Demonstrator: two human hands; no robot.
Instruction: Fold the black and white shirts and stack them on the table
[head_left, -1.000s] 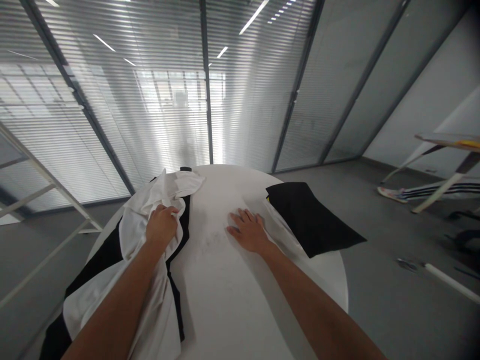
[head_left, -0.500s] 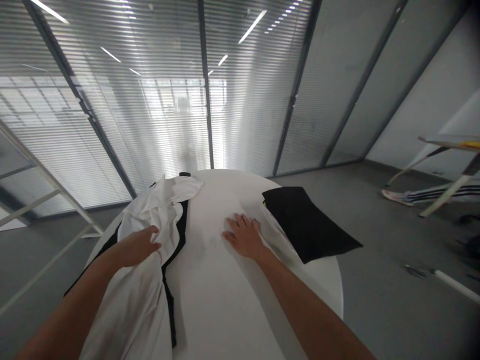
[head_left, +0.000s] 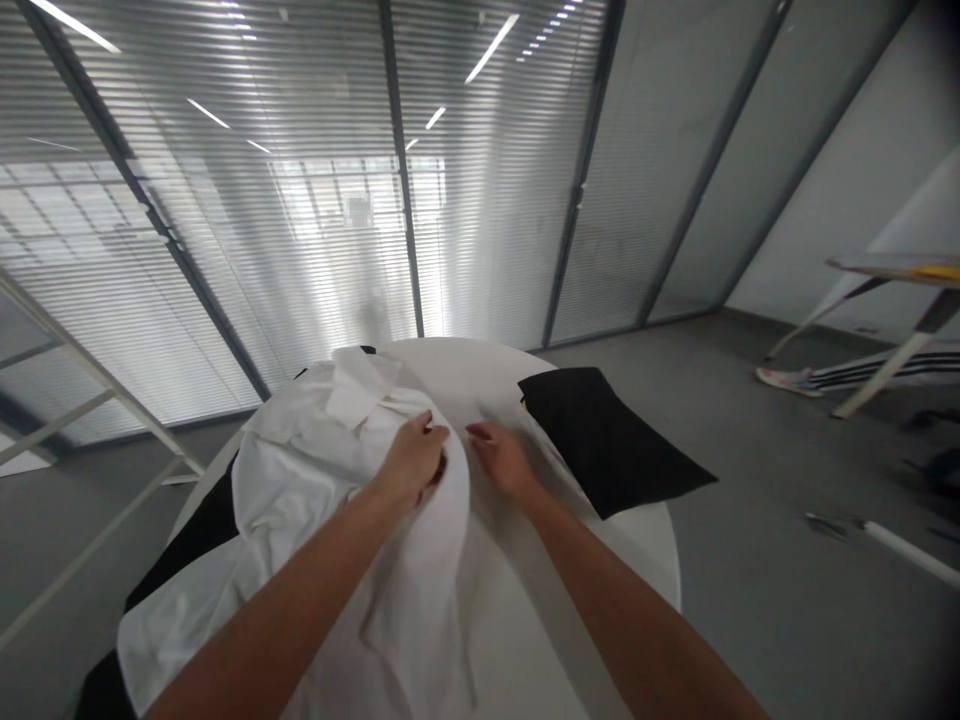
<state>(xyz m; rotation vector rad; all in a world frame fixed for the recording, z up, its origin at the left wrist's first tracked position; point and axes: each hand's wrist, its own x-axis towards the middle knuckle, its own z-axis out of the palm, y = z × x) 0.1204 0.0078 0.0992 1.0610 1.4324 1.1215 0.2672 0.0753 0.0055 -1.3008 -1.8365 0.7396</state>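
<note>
A rumpled white shirt (head_left: pixel 300 480) with what looks like a collar at its far end covers the left half of the round white table (head_left: pixel 480 362). Black cloth (head_left: pixel 199 530) shows from beneath it at the left. My left hand (head_left: pixel 416 460) is closed on the shirt near its right edge, with the fingertips partly hidden by fabric. Just right of that edge, my right hand (head_left: pixel 504 460) hovers over or rests on the tabletop, fingers loosely bent and holding nothing. A small gap separates it from the shirt.
A black sheet (head_left: pixel 615 440) lies at the table's right, overhanging the edge with something pale under it. White metal framing (head_left: pixel 112 385) stands at the left. Glass partitions with blinds rise behind. At far right are another table (head_left: pixel 892 270) and a person's striped leg (head_left: pixel 885 375).
My left hand has moved right, drawing the shirt across and spreading it over the table. My right hand has lifted from lying flat and turned its fingers toward the shirt's edge.
</note>
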